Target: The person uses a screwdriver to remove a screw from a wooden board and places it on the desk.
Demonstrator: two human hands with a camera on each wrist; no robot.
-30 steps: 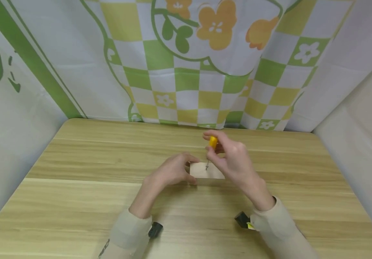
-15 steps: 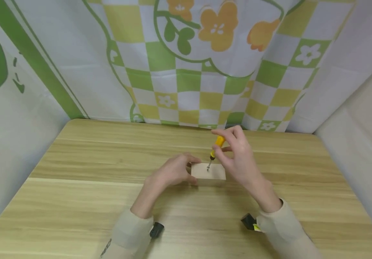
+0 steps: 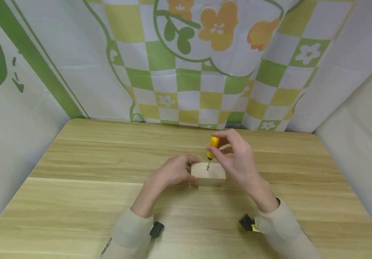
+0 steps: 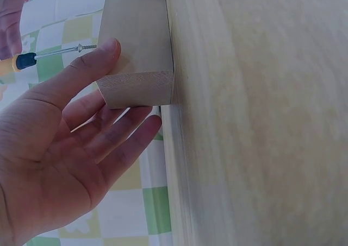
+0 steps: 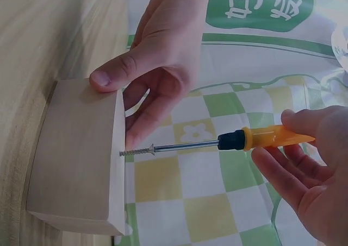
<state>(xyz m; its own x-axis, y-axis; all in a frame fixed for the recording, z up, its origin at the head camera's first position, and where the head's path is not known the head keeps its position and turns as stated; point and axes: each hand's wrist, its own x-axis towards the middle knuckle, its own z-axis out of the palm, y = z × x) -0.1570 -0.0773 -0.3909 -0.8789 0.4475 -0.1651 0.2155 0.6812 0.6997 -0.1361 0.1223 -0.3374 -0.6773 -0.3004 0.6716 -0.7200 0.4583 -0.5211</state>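
A pale wooden block lies on the table, its long side running left to right. My left hand grips the block's left end, thumb on the near face and fingers round the far side. A screw stands in the block's top face with most of its thread showing. My right hand pinches the yellow handle of a screwdriver between thumb and fingers. The screwdriver's steel shaft meets the screw head, roughly in line with the screw.
The wood-grain table spreads around the block. Behind it hangs a checked, flowered curtain. Black wrist devices sit at both sleeve cuffs.
The screwdriver handle leaned right half a second ago and stands more upright now. My right hand's fingers have shifted round the handle. The left hand keeps its grip on the block.
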